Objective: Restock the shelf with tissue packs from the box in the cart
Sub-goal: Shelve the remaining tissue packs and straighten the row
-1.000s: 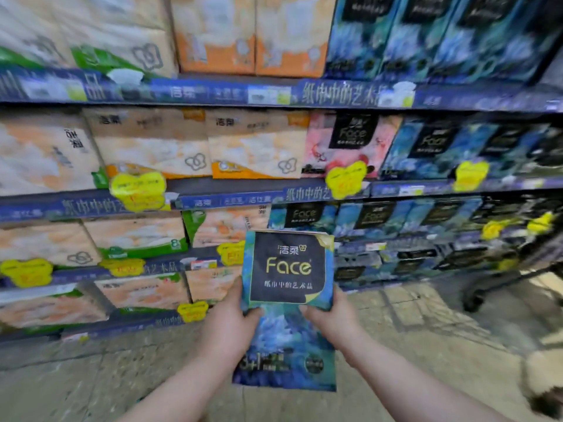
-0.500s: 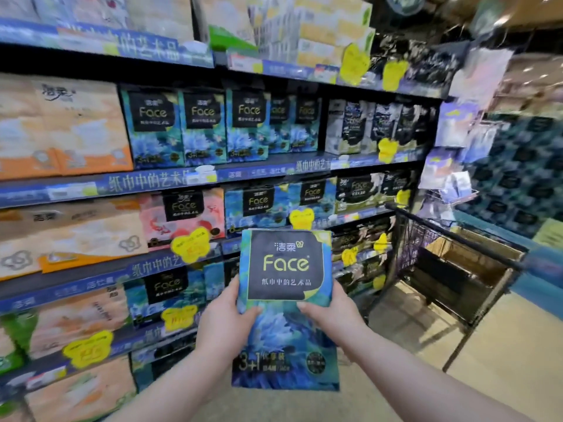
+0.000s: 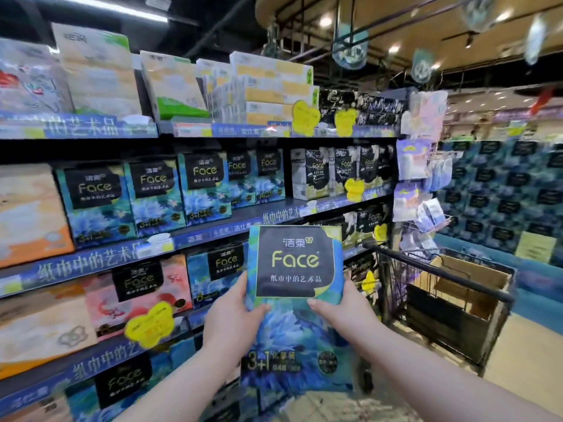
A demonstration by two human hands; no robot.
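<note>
A blue floral tissue pack point(image 3: 294, 287) with a black "Face" label stands upright in front of me. My left hand point(image 3: 233, 318) grips its left edge and my right hand point(image 3: 344, 312) grips its right edge. It hangs in the aisle, apart from the shelf point(image 3: 213, 233). A row of matching blue packs point(image 3: 154, 194) fills the shelf level above and to the left. At the right stands the black wire cart point(image 3: 451, 303) with an open cardboard box point(image 3: 475, 272) inside; the box's contents are hidden.
Orange, pink and black-and-white tissue packs fill the other shelf levels. Yellow price tags point(image 3: 149, 324) hang off the shelf edges. Small packets hang on a rack point(image 3: 426, 190) at the shelf's end. A wall of blue packs point(image 3: 502, 193) stands at the far right.
The view has swung up and to the right, from the low shelves to the upper ones and the cart. Both hands keep the same hold on the pack.
</note>
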